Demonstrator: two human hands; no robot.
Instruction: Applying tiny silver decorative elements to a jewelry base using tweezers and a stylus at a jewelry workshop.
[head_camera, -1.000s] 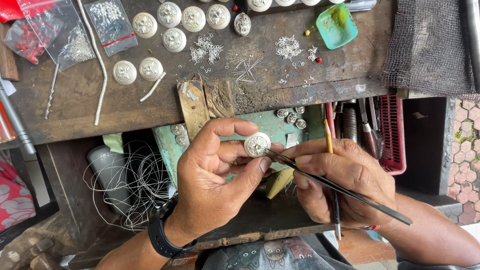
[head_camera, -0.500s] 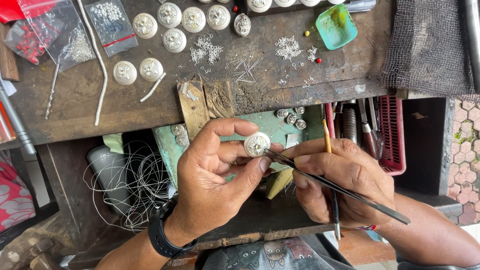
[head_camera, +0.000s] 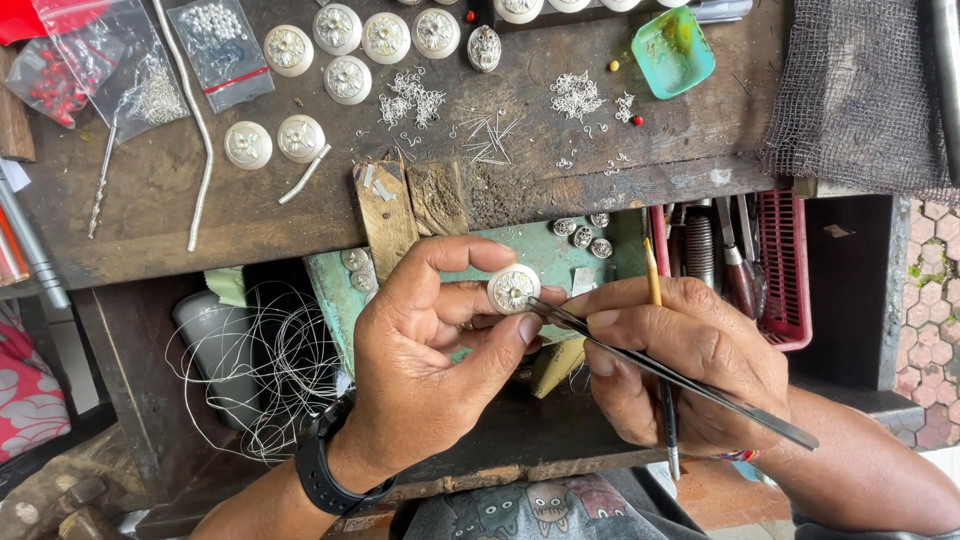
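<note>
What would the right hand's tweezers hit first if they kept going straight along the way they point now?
The tweezers in the right hand point up-left, their tips already at the round silver button pinched in the left hand. That button comes first; whether they touch is unclear.

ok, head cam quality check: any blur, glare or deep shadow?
Head view: even daylight, sharp on the left hand, round silver piece and tweezers in the right hand; the recess under the workbench is dark; no harsh glare.
</note>
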